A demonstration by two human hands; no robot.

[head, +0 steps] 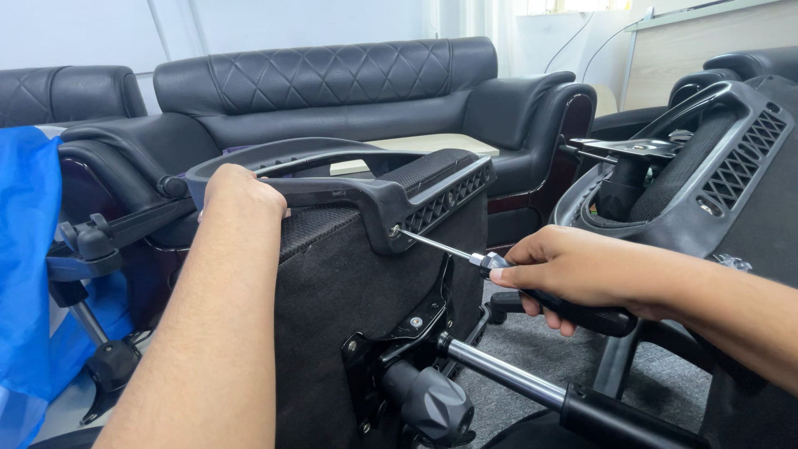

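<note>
An office chair (366, 316) is laid on its side in the middle of the view. Its seat underside is covered with dark, rough fabric, and a moulded black plastic frame (391, 195) with a row of small grid openings is fixed along the upper edge. The left hand (241, 193) is laid on top of this frame, with the fingers curled over the far side; how tightly it is gripped cannot be told. One screwdriver (499, 270) with a thin shiny metal shaft and a black handle is clamped in the right hand (573, 270), and its tip is set on a screw in the plastic frame. Under the seat, one polished metal lever (499, 370) and one rounded black knob (432, 403) are seen. Behind, a black quilted leather sofa (332, 91) is standing, and a blue cloth (25, 258) is hanging at the left.
</note>
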